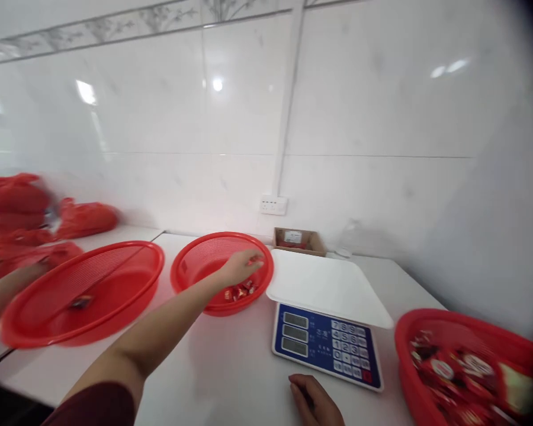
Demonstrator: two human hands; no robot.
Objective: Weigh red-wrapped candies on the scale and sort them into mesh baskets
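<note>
Left hand (240, 267) pinches sweets in red basket (190, 260) (white table (231, 367), tiled wall (359, 118)).

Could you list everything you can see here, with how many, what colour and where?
middle basket: one, red, centre of the table, a few wrapped sweets inside.
large basket: one, red, left of it, one small wrapped piece inside.
right basket: one, red, at the right edge, full of wrapped sweets.
scale: one, blue face with white platform, between the middle and right baskets.
cardboard box: one, brown, by the wall behind the scale.
wall socket: one, white, on the tiled wall.
red bags: several, far left, blurred.
table: one, white.
another person's arm: one, at the left edge.
left hand: reaching into the middle basket, fingers on sweets.
right hand: resting on the table before the scale.
</note>
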